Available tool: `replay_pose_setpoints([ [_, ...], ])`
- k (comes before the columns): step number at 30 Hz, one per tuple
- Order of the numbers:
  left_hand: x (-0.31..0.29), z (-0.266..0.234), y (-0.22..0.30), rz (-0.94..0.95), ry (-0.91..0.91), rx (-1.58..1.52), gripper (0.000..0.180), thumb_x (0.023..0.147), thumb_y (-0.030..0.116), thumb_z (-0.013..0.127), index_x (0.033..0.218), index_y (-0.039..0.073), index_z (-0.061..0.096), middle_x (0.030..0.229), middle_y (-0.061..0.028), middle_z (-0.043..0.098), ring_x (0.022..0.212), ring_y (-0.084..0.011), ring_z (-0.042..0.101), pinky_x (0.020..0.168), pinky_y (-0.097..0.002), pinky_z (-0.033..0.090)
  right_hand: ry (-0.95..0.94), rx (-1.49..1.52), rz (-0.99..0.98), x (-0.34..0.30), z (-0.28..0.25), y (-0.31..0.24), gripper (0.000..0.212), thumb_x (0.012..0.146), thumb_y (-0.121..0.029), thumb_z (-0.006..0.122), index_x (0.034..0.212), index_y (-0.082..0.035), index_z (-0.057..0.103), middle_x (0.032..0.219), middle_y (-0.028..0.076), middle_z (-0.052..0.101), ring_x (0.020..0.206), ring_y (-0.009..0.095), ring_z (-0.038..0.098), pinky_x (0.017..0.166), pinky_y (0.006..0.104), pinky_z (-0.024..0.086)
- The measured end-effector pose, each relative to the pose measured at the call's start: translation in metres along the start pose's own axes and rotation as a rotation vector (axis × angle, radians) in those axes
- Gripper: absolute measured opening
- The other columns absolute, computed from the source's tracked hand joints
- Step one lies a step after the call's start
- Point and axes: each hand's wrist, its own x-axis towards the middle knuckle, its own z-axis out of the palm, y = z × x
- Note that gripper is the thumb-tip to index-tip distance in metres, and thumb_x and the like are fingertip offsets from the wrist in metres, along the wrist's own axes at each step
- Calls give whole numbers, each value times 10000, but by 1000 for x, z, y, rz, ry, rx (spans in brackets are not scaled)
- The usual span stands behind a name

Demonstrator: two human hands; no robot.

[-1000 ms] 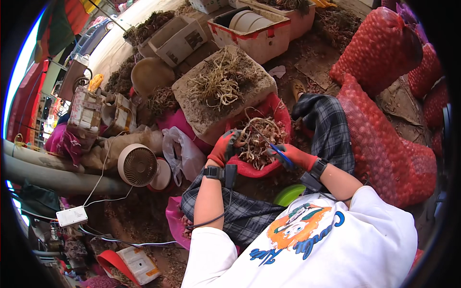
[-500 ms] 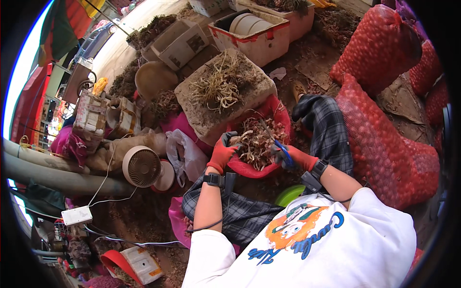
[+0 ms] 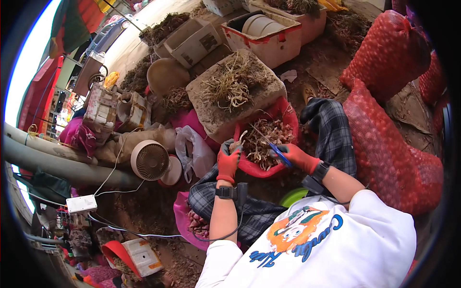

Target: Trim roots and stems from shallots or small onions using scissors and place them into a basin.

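The left hand (image 3: 228,158) is grasping a stalked bulb (image 3: 234,147) beside the basin (image 3: 254,168); the right hand (image 3: 297,159) is gripping the scissors (image 3: 280,155). Loose bulbs (image 3: 198,225) are lying in the tub (image 3: 180,217), apparently finished; dry stalks (image 3: 270,137) are filling the basin, apparently remaining.

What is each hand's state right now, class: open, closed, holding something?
Left hand: closed, holding a dry stalk.
Right hand: closed, holding blue scissors.

Red-gloved hands (image 3: 228,161), white T-shirt (image 3: 326,245)
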Motion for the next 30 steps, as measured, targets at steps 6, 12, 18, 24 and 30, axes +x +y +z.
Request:
replay_pose_setpoints([
  [6, 1, 3, -5, 290, 63, 289, 394, 754, 60, 693, 1125, 23, 562, 1022, -123, 614, 873, -218, 610, 782, -316, 483, -67, 132, 253, -25, -1, 2, 420, 826, -453, 651, 965, -56, 659, 645, -35, 535, 568, 45, 487, 503, 209, 363],
  [12, -1, 17, -7, 253, -24, 293, 444, 744, 3, 687, 1163, 19, 542, 1068, -118, 597, 973, -220, 591, 853, -311, 471, -81, 281, 237, -15, 8, -3, 371, 831, -425, 658, 928, -67, 655, 601, -54, 488, 510, 37, 443, 454, 209, 327],
  [18, -1, 21, -2, 110, -150, -3, 385, 818, -22, 631, 1186, -9, 521, 1042, -68, 611, 936, -143, 598, 837, -271, 482, 20, 56, 176, -6, 7, 9, 356, 864, -355, 617, 1050, -53, 642, 623, -46, 514, 489, 53, 453, 455, 220, 355],
  [24, 5, 30, 8, -411, -401, -593, 280, 931, 164, 553, 1174, 26, 551, 1055, -61, 615, 914, -127, 598, 842, -297, 487, 141, 455, 81, 24, 10, -3, 332, 877, -324, 609, 1072, -54, 611, 713, -6, 600, 542, 76, 549, 483, 213, 415],
  [30, 13, 49, -33, -294, -348, -418, 236, 931, 169, 529, 1116, 41, 604, 1032, -50, 627, 911, -142, 615, 788, -260, 505, 149, 409, -124, 72, 19, 19, 283, 846, -237, 633, 1013, -10, 609, 827, 32, 639, 626, 78, 579, 531, 213, 456],
])
